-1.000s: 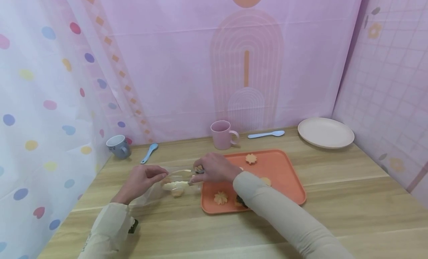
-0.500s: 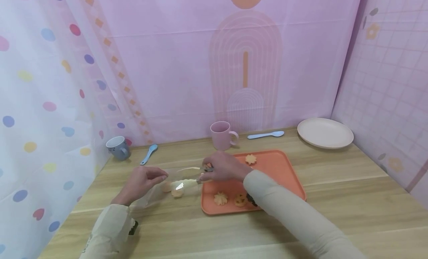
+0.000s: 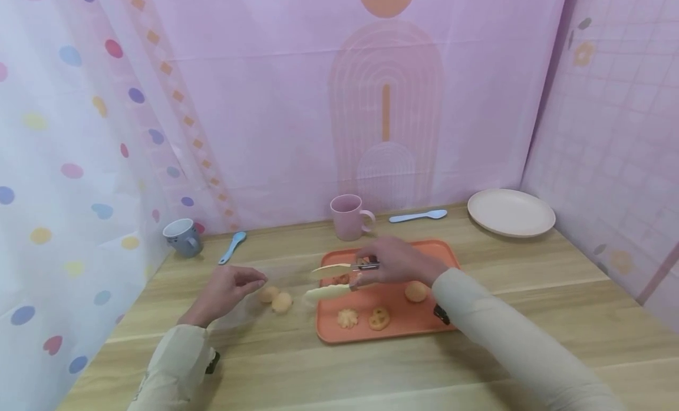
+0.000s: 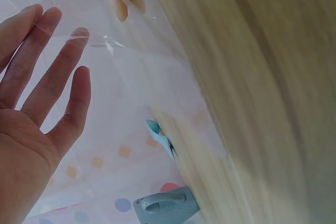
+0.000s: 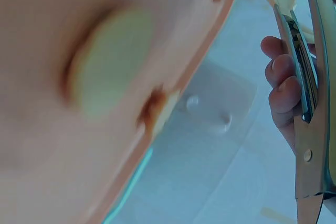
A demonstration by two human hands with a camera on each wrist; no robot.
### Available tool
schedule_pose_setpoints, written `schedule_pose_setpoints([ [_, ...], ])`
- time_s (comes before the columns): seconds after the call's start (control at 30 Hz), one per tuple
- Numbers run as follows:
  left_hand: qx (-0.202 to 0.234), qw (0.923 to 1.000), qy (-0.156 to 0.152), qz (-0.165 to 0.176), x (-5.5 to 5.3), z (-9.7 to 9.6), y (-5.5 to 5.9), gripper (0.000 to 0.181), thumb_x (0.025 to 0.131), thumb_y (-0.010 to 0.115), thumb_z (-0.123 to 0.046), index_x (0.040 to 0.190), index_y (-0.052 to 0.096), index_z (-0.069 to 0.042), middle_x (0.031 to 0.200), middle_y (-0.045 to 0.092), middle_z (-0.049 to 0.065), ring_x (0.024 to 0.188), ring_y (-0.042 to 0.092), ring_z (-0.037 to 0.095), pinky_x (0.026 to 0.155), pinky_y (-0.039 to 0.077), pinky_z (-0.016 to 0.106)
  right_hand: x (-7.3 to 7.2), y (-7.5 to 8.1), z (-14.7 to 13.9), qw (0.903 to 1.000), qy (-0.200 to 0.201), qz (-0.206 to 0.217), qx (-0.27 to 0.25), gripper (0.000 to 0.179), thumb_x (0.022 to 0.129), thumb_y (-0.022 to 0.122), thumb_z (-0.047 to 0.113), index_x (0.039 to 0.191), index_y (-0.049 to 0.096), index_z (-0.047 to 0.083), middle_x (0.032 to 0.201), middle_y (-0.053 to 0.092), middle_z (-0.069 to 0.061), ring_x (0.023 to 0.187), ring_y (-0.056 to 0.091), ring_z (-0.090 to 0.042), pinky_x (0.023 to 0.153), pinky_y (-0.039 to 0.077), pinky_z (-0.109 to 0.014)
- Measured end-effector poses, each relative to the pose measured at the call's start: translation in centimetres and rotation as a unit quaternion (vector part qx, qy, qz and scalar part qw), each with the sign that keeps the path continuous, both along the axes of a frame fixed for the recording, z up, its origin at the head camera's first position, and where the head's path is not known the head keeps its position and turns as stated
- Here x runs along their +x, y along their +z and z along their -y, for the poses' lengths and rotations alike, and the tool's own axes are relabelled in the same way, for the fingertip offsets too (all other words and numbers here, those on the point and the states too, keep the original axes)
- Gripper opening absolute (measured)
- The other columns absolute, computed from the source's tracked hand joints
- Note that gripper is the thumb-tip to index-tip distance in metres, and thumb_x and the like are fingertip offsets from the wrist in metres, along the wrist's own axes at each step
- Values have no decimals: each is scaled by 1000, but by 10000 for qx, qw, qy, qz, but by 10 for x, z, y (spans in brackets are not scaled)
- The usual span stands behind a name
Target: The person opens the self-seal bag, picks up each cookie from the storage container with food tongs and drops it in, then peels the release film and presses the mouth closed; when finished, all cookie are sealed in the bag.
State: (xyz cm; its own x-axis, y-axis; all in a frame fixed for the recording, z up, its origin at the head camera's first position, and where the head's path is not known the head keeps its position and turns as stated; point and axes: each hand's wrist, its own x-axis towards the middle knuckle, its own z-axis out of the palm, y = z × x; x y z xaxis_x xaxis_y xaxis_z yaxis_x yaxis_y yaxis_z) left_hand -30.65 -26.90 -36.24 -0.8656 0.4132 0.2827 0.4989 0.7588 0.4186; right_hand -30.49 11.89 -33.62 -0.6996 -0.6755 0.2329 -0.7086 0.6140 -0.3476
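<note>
My left hand [image 3: 225, 290] pinches the edge of a clear plastic bag [image 4: 131, 56] between thumb and fingertips; its other fingers are spread. Two round cookies [image 3: 282, 302] show through the bag on the table. My right hand [image 3: 395, 262] grips metal tongs [image 3: 330, 291] with cream-coloured tips, above the left part of the orange tray [image 3: 424, 322]. The tips stand apart with nothing between them. On the tray are a flower-shaped cookie [image 3: 347, 318], a pretzel-like cookie [image 3: 379, 319] and a round cookie [image 3: 416, 291]. A reddish cookie [image 3: 342, 279] is partly hidden by the tongs.
Behind the tray stands a pink mug [image 3: 347, 217], with a pale blue spoon [image 3: 418, 216] to its right. A beige plate [image 3: 511, 213] lies at the back right. A grey-blue cup [image 3: 182, 238] and a blue spoon [image 3: 232, 247] are at the back left.
My right hand has drawn the tongs rightward out of the bag and over the tray. The left hand keeps its place at the bag, and both cookies in it stay put.
</note>
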Motion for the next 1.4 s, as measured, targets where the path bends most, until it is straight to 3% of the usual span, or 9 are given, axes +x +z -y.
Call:
schedule_pose_setpoints([
  [0.1,1,10000,-27,-22,1,2,0,11,92,73,-14,99,79,-9,97,80,6,91,76,24,76,62,34,1,2,-17,9995,-195,-189,190,36,82,76,57,94,74,23,68,53,9,63,44,-5,57,34,-22],
  [0.27,-22,9998,-93,-189,0,6,2,9,91,73,-11,97,79,-9,95,80,7,89,77,23,75,60,26,-1,4,-44,9967,-462,-545,375,38,78,78,59,87,72,23,65,53,11,60,43,-3,55,34,-21],
  [0.43,-34,9999,-41,-149,0,9,3,10,92,72,-12,98,79,-9,96,80,6,91,76,23,76,58,24,-2,5,-56,9961,-432,-562,532,37,79,79,56,81,68,20,60,48,10,56,38,-2,53,31,-21],
  [0.6,5,9999,23,-130,-1,7,2,10,92,72,-15,98,79,-10,97,80,5,92,76,24,76,61,29,-5,2,-55,9962,-283,-481,673,36,82,77,55,80,67,20,61,48,9,57,38,-1,54,31,-19],
  [0.87,85,9999,-49,-32,1,2,0,11,92,72,-11,99,79,-9,99,80,8,94,76,27,78,62,34,-8,-3,-49,9971,-380,-217,627,38,81,78,56,79,65,20,61,45,10,56,37,-2,53,29,-20],
  [1.13,57,9999,-35,-143,3,2,0,11,92,72,-12,100,79,-8,99,80,7,92,77,26,76,61,30,-9,2,-36,9971,-277,-230,663,39,82,78,54,73,60,20,60,44,8,55,35,-3,53,26,-21],
  [1.4,126,9999,30,-101,4,3,-1,12,92,72,-15,100,79,-8,99,79,7,92,76,25,76,61,29,-14,-5,-26,9973,-301,-238,623,35,83,76,55,77,64,22,60,47,10,56,39,-3,52,29,-21],
])
